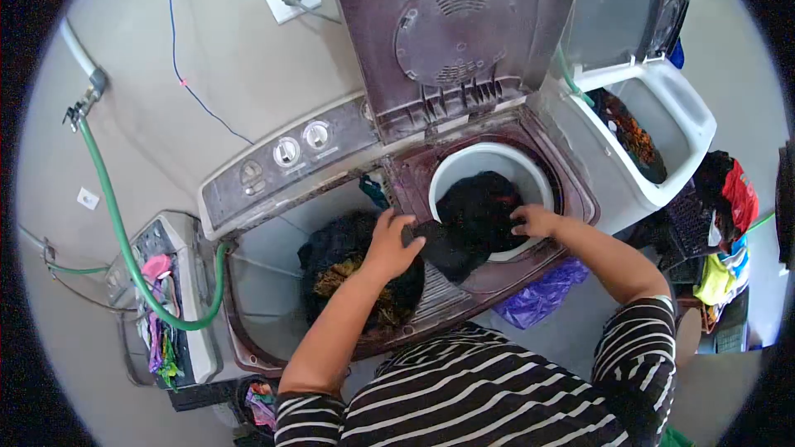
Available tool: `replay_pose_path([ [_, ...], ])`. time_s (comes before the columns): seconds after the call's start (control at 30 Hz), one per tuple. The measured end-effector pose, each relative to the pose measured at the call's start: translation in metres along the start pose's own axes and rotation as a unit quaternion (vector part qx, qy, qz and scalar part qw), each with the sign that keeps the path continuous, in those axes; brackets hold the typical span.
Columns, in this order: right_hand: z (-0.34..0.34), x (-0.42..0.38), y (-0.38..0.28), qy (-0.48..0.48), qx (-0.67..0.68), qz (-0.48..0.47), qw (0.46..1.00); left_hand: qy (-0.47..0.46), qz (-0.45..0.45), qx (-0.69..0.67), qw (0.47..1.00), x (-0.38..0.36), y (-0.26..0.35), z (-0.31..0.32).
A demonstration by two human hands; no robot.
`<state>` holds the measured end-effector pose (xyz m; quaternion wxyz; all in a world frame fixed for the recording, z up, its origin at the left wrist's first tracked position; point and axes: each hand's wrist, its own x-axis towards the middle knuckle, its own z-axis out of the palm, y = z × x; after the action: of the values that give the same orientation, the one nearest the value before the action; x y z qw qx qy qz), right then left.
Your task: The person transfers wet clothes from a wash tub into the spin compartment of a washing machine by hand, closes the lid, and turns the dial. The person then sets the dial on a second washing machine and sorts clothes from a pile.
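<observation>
Black cloth lies in the round white spin tub and hangs over its left rim. At its left end, my left hand has its fingers curled against the dark fabric. My right hand is at the tub's right side, its bent fingertips touching the cloth. To the left, the wash tub holds a heap of dark clothes with a yellow-brown patterned piece. The brown lid of the spin side stands raised.
A green hose runs from the wall tap into the wash tub. Another washer with clothes inside stands at the right, beside piled laundry. A purple bag is below the machine's front edge. Another machine stands at the left.
</observation>
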<state>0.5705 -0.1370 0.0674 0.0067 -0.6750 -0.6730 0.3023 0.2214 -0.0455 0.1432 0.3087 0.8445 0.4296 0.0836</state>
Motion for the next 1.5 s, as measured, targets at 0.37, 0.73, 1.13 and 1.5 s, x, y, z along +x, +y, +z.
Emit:
replay_pose_path([
  [0.37,0.038,0.080,-0.055,-0.124,0.415,-0.105,0.895,0.050,-0.080,-0.125,0.988,-0.098,-0.065,0.004],
  [0.73,0.061,0.185,0.010,0.112,-0.289,0.054,0.949,0.256,-0.180,0.018,0.949,-0.191,-0.074,0.011],
  [1.13,0.141,0.289,0.099,-0.049,-0.095,-0.256,0.961,0.353,-0.262,0.059,0.896,-0.184,-0.068,0.020],
  [1.5,0.168,0.239,0.098,0.120,0.017,-0.272,0.955,0.382,-0.259,0.084,0.883,-0.186,-0.071,0.021],
])
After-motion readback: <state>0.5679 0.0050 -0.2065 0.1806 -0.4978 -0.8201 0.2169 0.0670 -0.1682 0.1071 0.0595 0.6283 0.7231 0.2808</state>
